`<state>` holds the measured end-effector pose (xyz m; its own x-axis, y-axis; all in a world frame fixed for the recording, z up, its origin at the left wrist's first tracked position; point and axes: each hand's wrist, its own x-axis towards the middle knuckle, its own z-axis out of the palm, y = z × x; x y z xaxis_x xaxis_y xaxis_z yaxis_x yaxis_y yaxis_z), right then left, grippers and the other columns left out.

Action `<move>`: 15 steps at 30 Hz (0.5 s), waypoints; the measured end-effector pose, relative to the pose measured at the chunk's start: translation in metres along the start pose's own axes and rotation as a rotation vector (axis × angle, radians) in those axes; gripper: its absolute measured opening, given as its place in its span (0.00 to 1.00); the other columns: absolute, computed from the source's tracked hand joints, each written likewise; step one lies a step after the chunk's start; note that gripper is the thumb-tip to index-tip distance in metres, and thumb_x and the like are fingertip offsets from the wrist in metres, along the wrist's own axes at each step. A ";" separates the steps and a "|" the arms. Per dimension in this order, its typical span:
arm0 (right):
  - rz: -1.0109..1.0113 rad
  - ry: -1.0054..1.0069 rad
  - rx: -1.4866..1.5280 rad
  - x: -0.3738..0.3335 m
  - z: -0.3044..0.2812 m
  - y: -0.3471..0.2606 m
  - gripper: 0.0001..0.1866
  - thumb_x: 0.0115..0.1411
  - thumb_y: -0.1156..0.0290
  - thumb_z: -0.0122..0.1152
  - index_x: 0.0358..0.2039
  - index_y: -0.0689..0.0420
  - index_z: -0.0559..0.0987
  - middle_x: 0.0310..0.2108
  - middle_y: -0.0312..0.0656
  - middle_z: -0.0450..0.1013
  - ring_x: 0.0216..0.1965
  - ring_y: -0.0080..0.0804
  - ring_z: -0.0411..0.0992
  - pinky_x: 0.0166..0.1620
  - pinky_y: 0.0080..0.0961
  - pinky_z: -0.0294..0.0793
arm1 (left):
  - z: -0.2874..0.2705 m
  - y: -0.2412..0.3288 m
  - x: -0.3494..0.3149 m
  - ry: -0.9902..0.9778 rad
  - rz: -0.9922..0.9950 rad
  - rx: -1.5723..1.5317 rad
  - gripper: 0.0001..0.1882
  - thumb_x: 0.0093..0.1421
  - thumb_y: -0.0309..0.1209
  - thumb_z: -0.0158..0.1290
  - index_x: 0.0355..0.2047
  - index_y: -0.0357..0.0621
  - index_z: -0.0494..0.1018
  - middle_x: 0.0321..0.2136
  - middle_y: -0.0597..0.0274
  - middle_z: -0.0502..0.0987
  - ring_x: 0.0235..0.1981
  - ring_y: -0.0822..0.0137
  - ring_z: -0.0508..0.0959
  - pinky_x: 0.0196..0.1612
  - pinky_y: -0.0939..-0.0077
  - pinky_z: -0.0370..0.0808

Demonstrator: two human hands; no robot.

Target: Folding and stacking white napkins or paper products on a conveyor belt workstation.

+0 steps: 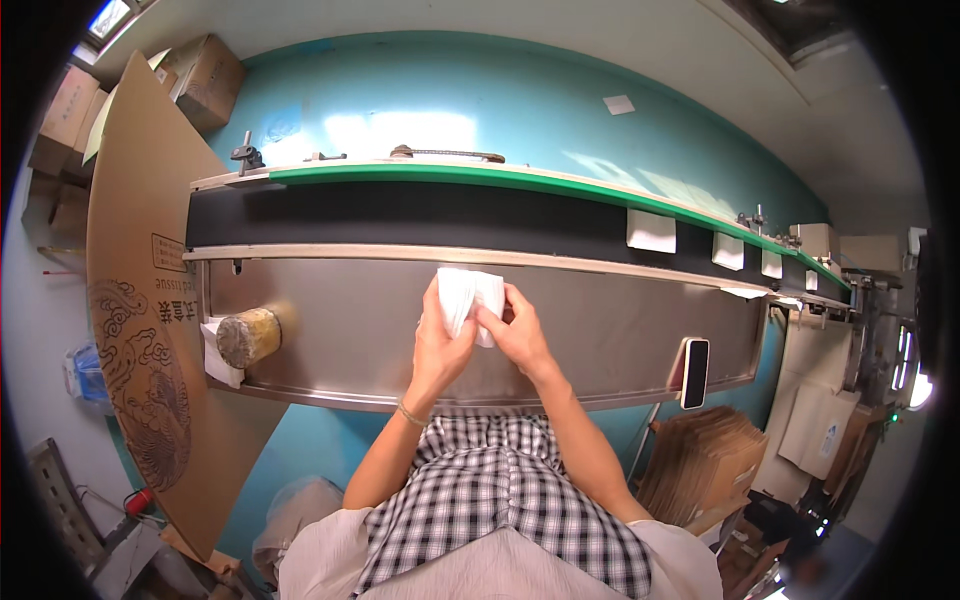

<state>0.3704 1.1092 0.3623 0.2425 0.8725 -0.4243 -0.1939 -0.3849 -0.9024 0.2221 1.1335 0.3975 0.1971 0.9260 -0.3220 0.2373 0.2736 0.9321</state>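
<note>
My left hand (441,343) and my right hand (521,338) hold a folded white stack of tissues (468,290) between them, over a steel work table (350,320). The left fingers press against its left side. On the right side, my right thumb lies across the front of the stack while the fingers wrap its edge. Beyond the table runs a black conveyor belt (450,212), where several similar white tissue stacks (651,232) sit spaced out toward the right.
A yellowish cylinder (248,338) rests on white paper at the table's left end. Near the right front edge stands a phone (695,373). A large cardboard sheet (140,230) rises at the left; flattened cartons (705,460) are stacked below right. A green rail (450,175) borders the belt.
</note>
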 end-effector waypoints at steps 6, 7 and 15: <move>-0.099 0.366 0.405 0.061 -0.061 -0.028 0.12 0.65 0.72 0.59 0.44 0.62 0.69 0.30 0.38 0.73 0.27 0.21 0.71 0.31 0.18 0.74 | 0.007 -0.001 -0.001 0.008 0.008 0.079 0.36 0.55 0.23 0.49 0.66 0.38 0.54 0.54 0.37 0.70 0.56 0.41 0.71 0.58 0.54 0.68; -0.090 0.472 0.211 0.054 -0.059 -0.023 0.14 0.66 0.69 0.58 0.47 0.61 0.68 0.29 0.37 0.72 0.26 0.20 0.70 0.30 0.17 0.73 | 0.010 -0.007 -0.002 0.040 0.080 0.119 0.37 0.55 0.23 0.49 0.66 0.38 0.54 0.54 0.36 0.70 0.56 0.40 0.71 0.57 0.53 0.68; -0.047 0.046 -0.147 0.000 0.020 -0.011 0.26 0.62 0.57 0.66 0.51 0.65 0.73 0.40 0.43 0.77 0.39 0.26 0.75 0.42 0.25 0.76 | 0.013 -0.006 -0.002 -0.045 0.119 0.115 0.38 0.58 0.28 0.56 0.67 0.38 0.53 0.55 0.40 0.71 0.59 0.47 0.70 0.58 0.58 0.69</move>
<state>0.3533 1.1198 0.3740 0.2922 0.8772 -0.3809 -0.0412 -0.3863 -0.9214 0.2327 1.1264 0.3903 0.2720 0.9369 -0.2195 0.3160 0.1285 0.9400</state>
